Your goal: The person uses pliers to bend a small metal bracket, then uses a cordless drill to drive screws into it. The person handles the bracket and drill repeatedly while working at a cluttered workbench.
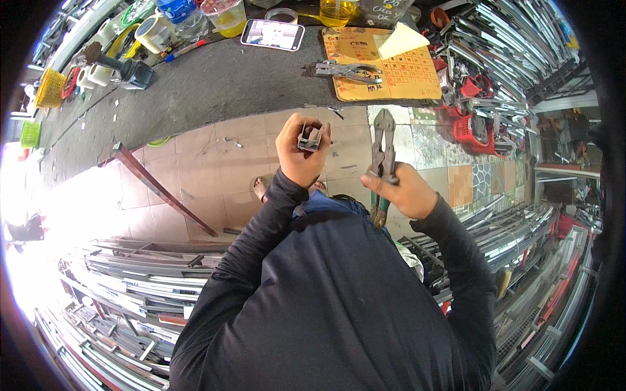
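A dark bench (215,81) lies ahead. Short of it, your right hand (412,189) grips the cutter (384,146), long axis running away from you, tip benchward. Your left fist (297,156) wraps a metal piece (309,141), its end facing up. Seemingly a readying step; joining them calls for swinging the tip left.

A white-framed smartphone (272,35) lies on the long dark workbench (215,81), left of a flat orange sheet (417,79) partly covered by pale yellow paper (402,42). Red plastic baskets (464,131) sit near stacked silvery metal bars (499,55); a lime-green plastic container (30,134) amid glare may be a basket.
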`<state>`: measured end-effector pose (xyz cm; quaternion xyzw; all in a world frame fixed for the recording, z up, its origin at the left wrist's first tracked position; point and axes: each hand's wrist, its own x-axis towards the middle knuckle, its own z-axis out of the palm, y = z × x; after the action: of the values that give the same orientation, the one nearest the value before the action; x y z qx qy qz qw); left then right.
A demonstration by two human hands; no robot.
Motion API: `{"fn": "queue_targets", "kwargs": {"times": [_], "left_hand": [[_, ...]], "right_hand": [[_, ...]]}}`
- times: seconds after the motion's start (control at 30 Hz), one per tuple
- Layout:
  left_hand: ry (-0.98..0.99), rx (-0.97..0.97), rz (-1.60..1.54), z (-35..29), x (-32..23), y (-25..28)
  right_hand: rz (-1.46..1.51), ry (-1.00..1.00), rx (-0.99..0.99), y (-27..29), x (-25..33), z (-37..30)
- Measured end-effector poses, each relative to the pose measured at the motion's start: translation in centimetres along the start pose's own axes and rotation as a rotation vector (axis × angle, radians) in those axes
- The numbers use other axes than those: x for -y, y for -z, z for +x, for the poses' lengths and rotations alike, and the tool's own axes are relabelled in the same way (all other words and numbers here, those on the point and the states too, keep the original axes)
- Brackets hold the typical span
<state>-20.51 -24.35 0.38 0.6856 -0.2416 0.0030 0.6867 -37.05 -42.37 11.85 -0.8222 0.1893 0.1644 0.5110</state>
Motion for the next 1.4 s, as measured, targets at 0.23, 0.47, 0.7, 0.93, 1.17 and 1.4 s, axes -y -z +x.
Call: {"fn": "queue_targets", "kwargs": {"times": [0.23, 0.47, 0.7, 0.93, 1.17, 1.4], "left_hand": [[0.012, -0.040, 0.027, 0.0, -0.1, 0.5], [-0.009, -0.081, 0.046, -0.4, -1.1, 0.6], [-0.034, -0.101, 0.110, -0.4, -1.4, 0.5], [-0.069, -0.122, 0.129, -0.1, -1.6, 0.0], [-0.069, -0.105, 0.098, 1.1, -0.3, -0.3], [-0.048, -0.091, 0.095, 1.2, 0.0, -0.6]], "right_hand": [[0.187, 0.020, -0.033, -3.2, -0.9, -2.2], [0.184, 0.138, -0.101, -3.9, -0.5, -1.9], [-0.557, 0.379, -0.390, 1.4, 3.7, 0.2], [-1.087, 0.439, -0.431, 3.5, 6.7, 2.1], [-1.281, 0.477, -0.480, 4.7, 8.4, 2.3], [-1.349, 0.434, -0.456, 4.5, 9.2, 2.5]]}}
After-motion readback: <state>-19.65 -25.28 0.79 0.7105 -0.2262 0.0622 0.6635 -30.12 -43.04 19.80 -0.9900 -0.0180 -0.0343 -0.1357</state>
